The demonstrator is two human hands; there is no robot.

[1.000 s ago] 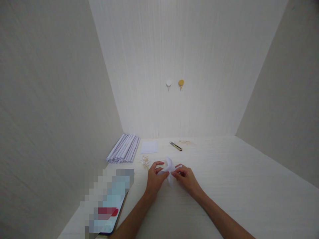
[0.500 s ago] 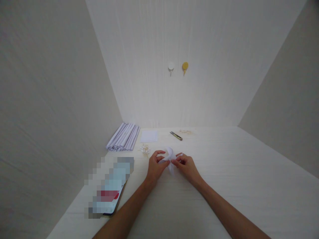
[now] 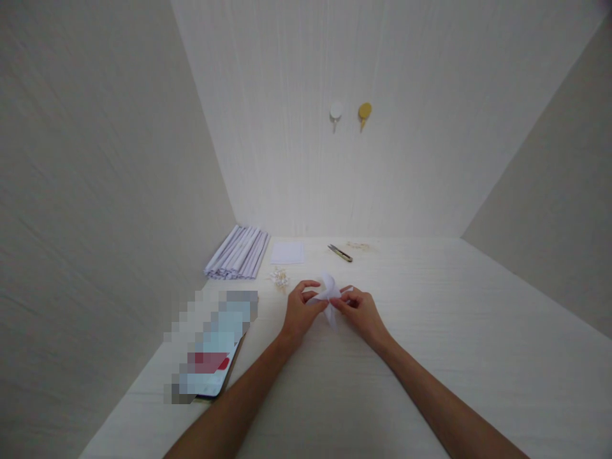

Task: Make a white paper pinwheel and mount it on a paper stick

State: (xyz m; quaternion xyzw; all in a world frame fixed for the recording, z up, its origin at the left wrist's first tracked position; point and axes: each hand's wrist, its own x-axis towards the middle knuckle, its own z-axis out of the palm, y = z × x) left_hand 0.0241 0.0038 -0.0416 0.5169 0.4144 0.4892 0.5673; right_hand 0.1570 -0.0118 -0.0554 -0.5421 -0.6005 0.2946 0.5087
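Note:
A white paper pinwheel [image 3: 329, 288] with curled blades is held between my two hands above the table. My left hand [image 3: 302, 309] is closed on its left side, thumb pressed near the centre and fingers bent behind the paper. From the right, my right hand [image 3: 356, 311] pinches the paper by the centre between thumb and fingertips. Whether something small sits in that pinch is too small to tell. A little pile of small white and tan pieces [image 3: 279, 278] lies just beyond my left hand.
Rolled white paper sticks [image 3: 238, 254] lie stacked at the back left, beside flat white paper squares [image 3: 287, 252]. Thread snips [image 3: 340, 253] and light scraps [image 3: 359, 246] lie at the back. A phone [image 3: 215, 347] is left of my forearm. Two hooks [image 3: 364, 111] hang on the wall.
The camera view has shifted slightly, so the table appears higher. One blade of the pinwheel now stands up more, its loop less closed. Both hands keep their hold near the centre.

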